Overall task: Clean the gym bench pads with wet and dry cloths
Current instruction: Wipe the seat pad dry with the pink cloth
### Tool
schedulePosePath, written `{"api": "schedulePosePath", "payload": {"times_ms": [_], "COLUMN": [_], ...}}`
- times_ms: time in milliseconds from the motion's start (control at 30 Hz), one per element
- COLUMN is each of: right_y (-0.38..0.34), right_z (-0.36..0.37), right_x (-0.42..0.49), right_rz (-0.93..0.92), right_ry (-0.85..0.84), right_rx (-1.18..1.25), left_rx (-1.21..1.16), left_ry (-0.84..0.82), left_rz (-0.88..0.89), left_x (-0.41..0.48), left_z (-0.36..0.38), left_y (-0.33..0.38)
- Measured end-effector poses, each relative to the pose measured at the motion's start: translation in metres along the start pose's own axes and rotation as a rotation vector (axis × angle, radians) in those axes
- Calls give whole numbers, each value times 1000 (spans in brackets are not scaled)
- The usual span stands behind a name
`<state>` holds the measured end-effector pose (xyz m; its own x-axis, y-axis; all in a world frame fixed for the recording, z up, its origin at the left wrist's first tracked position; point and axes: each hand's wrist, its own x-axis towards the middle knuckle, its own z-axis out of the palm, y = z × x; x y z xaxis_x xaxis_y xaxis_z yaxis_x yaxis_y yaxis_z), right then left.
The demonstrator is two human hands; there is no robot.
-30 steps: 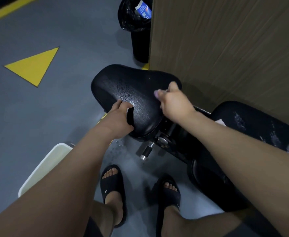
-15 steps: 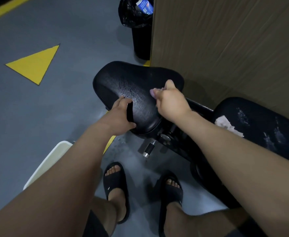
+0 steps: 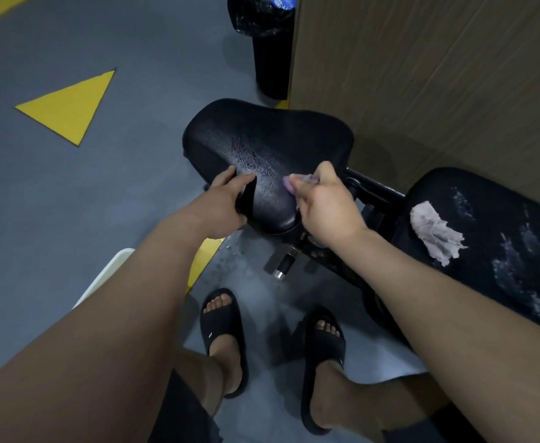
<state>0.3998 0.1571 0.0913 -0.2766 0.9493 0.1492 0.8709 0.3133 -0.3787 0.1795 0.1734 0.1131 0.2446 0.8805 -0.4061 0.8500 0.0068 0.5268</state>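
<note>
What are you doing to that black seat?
A person is cleaning a gym bench. The left hand grips the near edge of the black seat pad, steadying it, while the right hand presses a small purplish cloth against its wet top. A second crumpled cloth lies on the long pad to the right, which shows whitish streaks.

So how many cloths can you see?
2. One small purple cloth is bunched in the right hand against the seat pad. A second cloth lies crumpled on the long pad. Others may be hidden.
</note>
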Motion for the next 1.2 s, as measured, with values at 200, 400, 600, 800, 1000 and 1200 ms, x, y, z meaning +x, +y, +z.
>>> {"api": "schedulePosePath", "payload": {"times_ms": [200,400,600,800,1000,1200], "right_y": [-13,19,42,49,66,80], "right_z": [-6,-39,-51,-51,-40,-39], "right_x": [-27,-1,14,22,30,33], "right_rz": [-264,-189,73,340,323,132], "right_ry": [-114,-40,-198,-74,-37,60], "right_rx": [-84,-141,275,662,605,442], "left_rx": [-9,5,-3,-77,-118,-91], "left_ry": [30,172,310,412,442,442], "left_rz": [-61,-127,-138,-167,-176,-213], "left_x": [1,3,4,17,31,47], "left_z": [-1,5,6,2,13,21], "left_y": [13,43,62,76,93,102]}}
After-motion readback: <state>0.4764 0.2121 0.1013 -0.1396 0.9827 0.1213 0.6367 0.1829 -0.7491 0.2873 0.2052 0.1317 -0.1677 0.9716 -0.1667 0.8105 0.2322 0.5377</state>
